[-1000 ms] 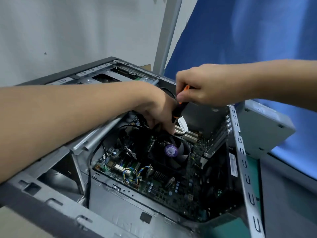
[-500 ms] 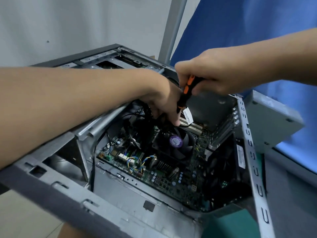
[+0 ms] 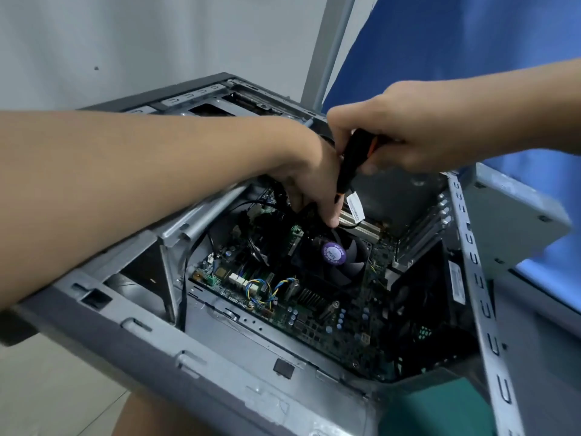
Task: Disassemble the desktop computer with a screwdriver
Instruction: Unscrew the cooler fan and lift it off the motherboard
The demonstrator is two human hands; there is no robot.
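An open grey desktop case (image 3: pixel 220 369) lies on its side, and its motherboard (image 3: pixel 314 313) faces up. A black CPU fan with a purple label (image 3: pixel 334 253) sits mid-board. My right hand (image 3: pixel 405 136) grips a black and orange screwdriver (image 3: pixel 352 162) that points down into the case. My left hand (image 3: pixel 311 184) reaches in beside the screwdriver, fingers curled down around its lower end just above the fan. The screwdriver's tip is hidden behind those fingers.
A grey side panel (image 3: pixel 515 215) lies to the right of the case on a green surface (image 3: pixel 434 410). A blue cloth (image 3: pixel 456 36) hangs behind, next to a grey post (image 3: pixel 333 42). Coloured wires (image 3: pixel 264 287) and black cables (image 3: pixel 195 247) cross the board.
The view has shifted a little. My right hand has turned on the handle and shows more black. My left hand stays at the screwdriver's lower end.
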